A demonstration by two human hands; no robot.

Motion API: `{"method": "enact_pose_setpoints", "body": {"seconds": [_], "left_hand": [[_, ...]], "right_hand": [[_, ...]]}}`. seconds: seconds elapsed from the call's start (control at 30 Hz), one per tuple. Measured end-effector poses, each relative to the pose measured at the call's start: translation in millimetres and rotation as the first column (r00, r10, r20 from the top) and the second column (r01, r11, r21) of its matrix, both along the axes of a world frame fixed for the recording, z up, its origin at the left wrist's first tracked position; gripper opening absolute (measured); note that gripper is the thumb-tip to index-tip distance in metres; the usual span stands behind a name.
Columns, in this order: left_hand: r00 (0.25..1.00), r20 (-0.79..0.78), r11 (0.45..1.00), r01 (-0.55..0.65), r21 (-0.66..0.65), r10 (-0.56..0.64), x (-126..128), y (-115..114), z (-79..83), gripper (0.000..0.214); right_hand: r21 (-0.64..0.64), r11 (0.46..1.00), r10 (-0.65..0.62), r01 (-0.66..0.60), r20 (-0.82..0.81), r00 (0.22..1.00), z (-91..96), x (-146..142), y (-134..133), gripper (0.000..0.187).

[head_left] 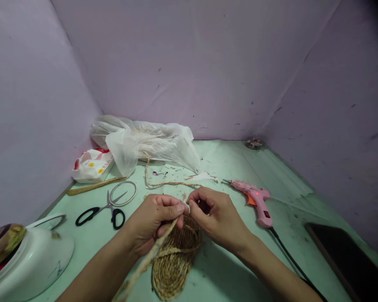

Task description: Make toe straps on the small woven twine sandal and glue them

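A small woven jute sandal lies on the green table right in front of me. My left hand is closed on a braided jute cord that runs back toward me. My right hand pinches the same cord's end beside the left fingertips, just above the sandal's far end. A thinner jute string trails from the hands toward the plastic bag.
Black scissors and a metal ring lie left of my hands. A pink glue gun with a black cable lies to the right. A plastic bag, a red-white packet, a white bowl and a dark slab sit around.
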State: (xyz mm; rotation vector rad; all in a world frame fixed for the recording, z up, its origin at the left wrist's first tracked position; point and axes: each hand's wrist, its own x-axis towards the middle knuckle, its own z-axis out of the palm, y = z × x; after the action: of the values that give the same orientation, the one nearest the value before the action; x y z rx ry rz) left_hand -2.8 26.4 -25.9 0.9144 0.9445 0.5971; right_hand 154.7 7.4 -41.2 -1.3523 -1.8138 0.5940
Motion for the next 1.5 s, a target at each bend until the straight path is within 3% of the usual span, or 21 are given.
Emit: {"method": "enact_pose_setpoints", "body": {"seconds": [0.13, 0.3, 0.4, 0.53, 0.77, 0.9, 1.0, 1.13, 1.27, 1.37, 1.5], "left_hand": [[1.000, 0.005, 0.999, -0.030, -0.036, 0.031, -0.9, 2.4, -0.7, 0.019], [0.992, -0.076, 0.995, -0.099, 0.022, 0.100, 1.5, 0.9, 0.2, 0.018], [0.975, -0.166, 0.983, -0.130, 0.131, 0.151, 3.8, -0.9, -0.2, 0.019], [0.966, -0.213, 0.975, -0.100, 0.200, 0.143, 5.3, -1.4, -1.9, 0.017], [0.967, -0.219, 0.976, -0.089, 0.200, 0.133, 5.0, -2.7, -2.5, 0.017], [0.977, -0.185, 0.984, -0.077, 0.159, 0.106, 4.1, -2.4, -1.5, 0.017], [0.985, -0.171, 0.990, 0.003, 0.144, 0.022, 2.2, -0.7, 0.2, 0.014], [0.966, -0.197, 0.981, 0.184, 0.062, -0.169, -1.1, 1.4, 3.5, 0.009], [0.918, -0.306, 0.961, 0.274, 0.031, -0.252, -0.3, -0.6, 3.1, 0.013], [0.893, -0.416, 0.959, 0.250, 0.136, -0.174, 2.5, -2.8, -1.4, 0.015], [0.899, -0.438, 0.977, 0.099, 0.190, -0.006, 4.5, -0.7, -4.1, 0.014]], "right_hand": [[-0.010, 1.000, 0.006, -0.006, -0.012, 1.000, -1.5, 1.7, 2.9, 0.014], [-0.276, 0.959, -0.009, -0.056, -0.226, 0.974, 0.0, 4.8, 4.3, 0.023], [-0.337, 0.940, -0.032, -0.060, -0.261, 0.965, 2.3, 4.1, 3.1, 0.029], [-0.346, 0.938, -0.070, -0.016, -0.236, 0.969, 4.1, 1.5, 1.2, 0.023], [-0.321, 0.947, -0.078, -0.011, -0.264, 0.961, 0.9, 0.7, 2.9, 0.014], [-0.308, 0.951, -0.055, -0.022, -0.240, 0.969, -1.2, 1.1, 4.4, 0.013], [-0.256, 0.963, 0.023, -0.085, -0.234, 0.972, -1.6, 3.6, 4.7, 0.012], [-0.155, 0.963, 0.190, -0.218, -0.176, 0.966, 2.4, 10.8, 4.1, 0.012], [-0.177, 0.927, 0.321, -0.329, -0.072, 0.944, 8.3, 16.9, 1.4, 0.011], [-0.141, 0.950, 0.293, -0.279, 0.094, 0.951, 12.0, 15.3, -3.1, 0.009], [-0.045, 0.962, 0.272, -0.271, 0.286, 0.919, 14.1, 8.6, -9.1, 0.011]]}}
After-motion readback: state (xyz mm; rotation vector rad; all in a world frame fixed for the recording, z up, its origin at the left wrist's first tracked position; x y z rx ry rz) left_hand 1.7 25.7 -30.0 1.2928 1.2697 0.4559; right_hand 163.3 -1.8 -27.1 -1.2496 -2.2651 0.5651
